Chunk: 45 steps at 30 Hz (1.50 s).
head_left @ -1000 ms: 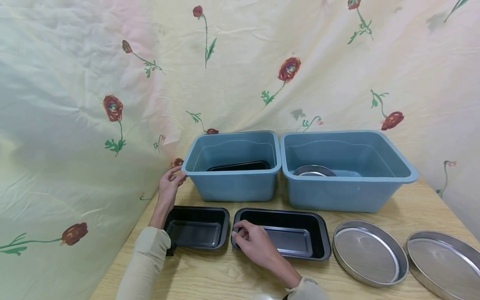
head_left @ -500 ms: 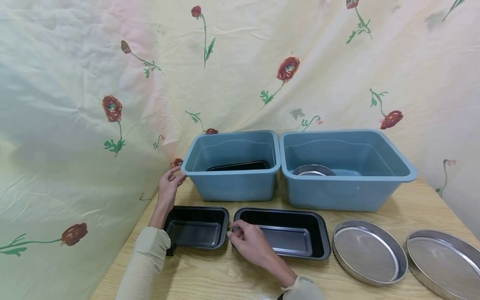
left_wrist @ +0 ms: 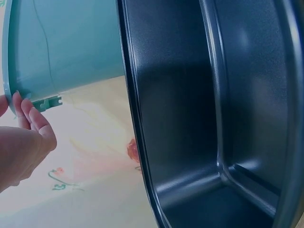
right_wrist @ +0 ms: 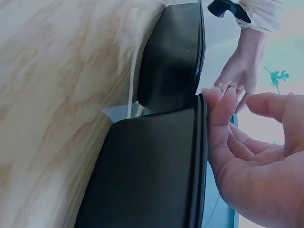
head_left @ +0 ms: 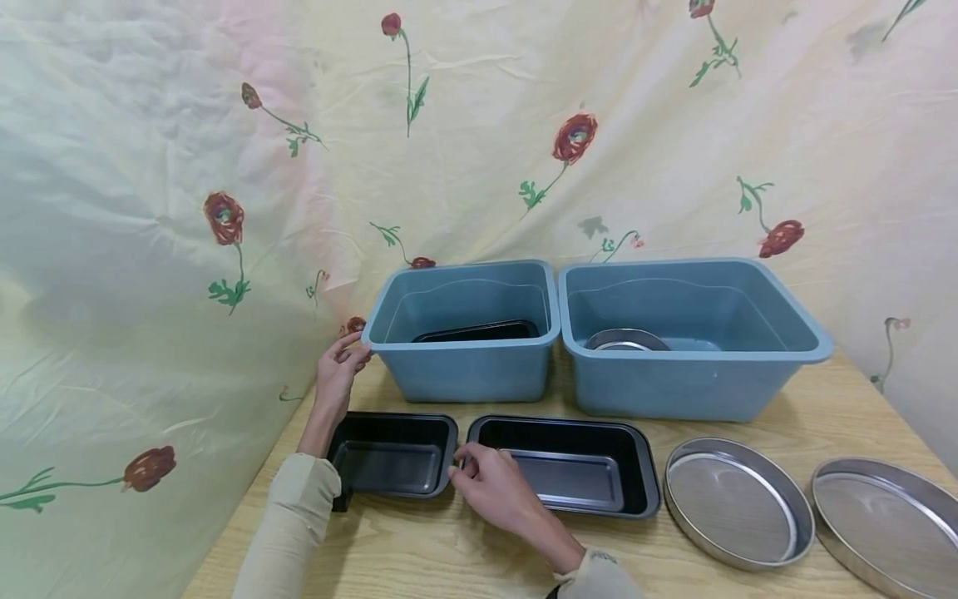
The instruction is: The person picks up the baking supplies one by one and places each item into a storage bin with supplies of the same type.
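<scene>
My left hand pinches the front left rim corner of the left blue plastic bin, thumb and fingers on either side in the left wrist view. A smaller black loaf pan lies on the table beside that forearm. My right hand is over the left end of a longer black loaf pan. Its loosely bent fingers lie against that pan's rim in the right wrist view, while the thumb stands apart and nothing is held.
A second blue bin, with a round metal pan inside, stands to the right. Another black pan leans in the left bin. Two round metal pans lie at the right. Flowered cloth hangs behind the wooden table.
My right hand has shifted a little to the left, from over the longer loaf pan's left end toward the gap between the two pans. The left hand stays on the bin's corner.
</scene>
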Available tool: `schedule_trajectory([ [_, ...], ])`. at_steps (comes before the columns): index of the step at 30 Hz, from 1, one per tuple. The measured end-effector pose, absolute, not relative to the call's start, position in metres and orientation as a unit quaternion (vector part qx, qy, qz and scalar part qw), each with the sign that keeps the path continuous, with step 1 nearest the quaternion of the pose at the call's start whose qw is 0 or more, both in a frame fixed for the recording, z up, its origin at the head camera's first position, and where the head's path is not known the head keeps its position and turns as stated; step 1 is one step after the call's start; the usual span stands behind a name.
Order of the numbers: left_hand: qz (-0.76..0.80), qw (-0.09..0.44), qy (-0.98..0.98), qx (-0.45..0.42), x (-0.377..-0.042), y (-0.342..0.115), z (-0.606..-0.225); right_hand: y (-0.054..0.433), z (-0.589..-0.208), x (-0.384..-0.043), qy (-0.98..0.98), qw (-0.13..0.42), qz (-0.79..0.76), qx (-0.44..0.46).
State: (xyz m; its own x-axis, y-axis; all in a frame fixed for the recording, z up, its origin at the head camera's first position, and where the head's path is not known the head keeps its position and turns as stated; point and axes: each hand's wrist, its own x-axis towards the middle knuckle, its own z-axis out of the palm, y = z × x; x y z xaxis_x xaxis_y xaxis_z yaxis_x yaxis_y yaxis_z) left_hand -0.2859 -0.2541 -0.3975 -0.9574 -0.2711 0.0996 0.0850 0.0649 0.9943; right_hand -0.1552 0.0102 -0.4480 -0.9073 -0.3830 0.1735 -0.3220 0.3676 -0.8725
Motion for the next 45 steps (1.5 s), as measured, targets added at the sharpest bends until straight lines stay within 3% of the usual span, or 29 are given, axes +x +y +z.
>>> schedule_trajectory([
  [23, -0.681, 0.128, -0.717, 0.075, -0.286, -0.253, -0.397, -0.007, -0.451, -0.141, 0.826, 0.064, -0.527, -0.191],
  [45, -0.688, 0.135, -0.71, 0.066, -0.288, -0.254, -0.398, -0.014, -0.455, -0.142, 0.842, 0.019, -0.508, -0.18],
])
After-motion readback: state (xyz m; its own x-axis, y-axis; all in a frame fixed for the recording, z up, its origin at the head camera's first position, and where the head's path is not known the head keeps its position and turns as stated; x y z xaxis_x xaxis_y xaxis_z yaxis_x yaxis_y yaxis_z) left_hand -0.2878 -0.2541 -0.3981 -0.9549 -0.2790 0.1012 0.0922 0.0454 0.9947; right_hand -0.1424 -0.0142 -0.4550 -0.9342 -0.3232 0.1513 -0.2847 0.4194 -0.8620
